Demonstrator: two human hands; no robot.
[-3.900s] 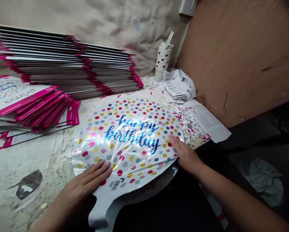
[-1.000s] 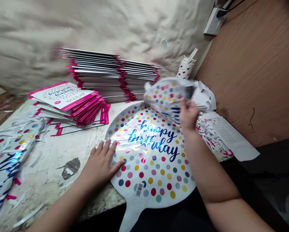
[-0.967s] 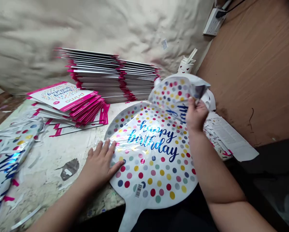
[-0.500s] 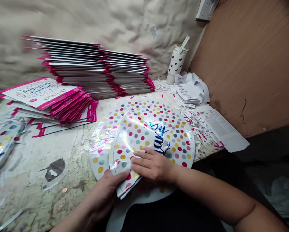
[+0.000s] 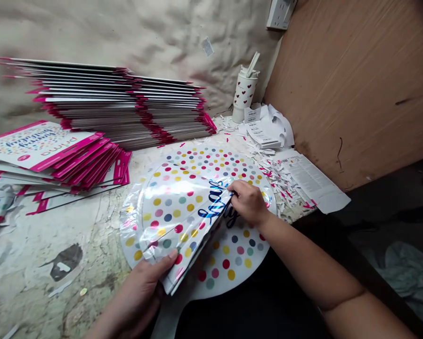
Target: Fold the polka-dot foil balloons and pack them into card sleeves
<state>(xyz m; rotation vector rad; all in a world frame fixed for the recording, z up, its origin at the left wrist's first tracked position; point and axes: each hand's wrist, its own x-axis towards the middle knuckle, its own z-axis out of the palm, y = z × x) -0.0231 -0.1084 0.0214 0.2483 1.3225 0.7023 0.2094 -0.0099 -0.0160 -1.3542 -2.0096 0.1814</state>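
A shiny foil balloon (image 5: 183,212), deflated, with coloured dots and blue lettering, lies partly folded over a flat, round dotted foil balloon (image 5: 229,278). My left hand (image 5: 142,287) grips the folded balloon at its near corner, thumb on top and the other fingers hidden underneath. At the far end of the fold, my right hand (image 5: 250,202) is closed in a pinch on the folded edge, beside the lettering. A pale tail (image 5: 167,318) of the flat balloon hangs toward me at the table's front edge.
Behind stands a tall stack of pink-and-white packages (image 5: 126,110), with a looser pile (image 5: 56,150) in front of it. A heart-patterned cup (image 5: 245,94), labels (image 5: 264,129), paper scraps (image 5: 273,172) and a printed sheet (image 5: 315,181) lie to the right.
My right hand has gone from lying flat on the folded balloon to pinching its edge farther up and right. The fold has opened wider, and the view has swung slightly right.
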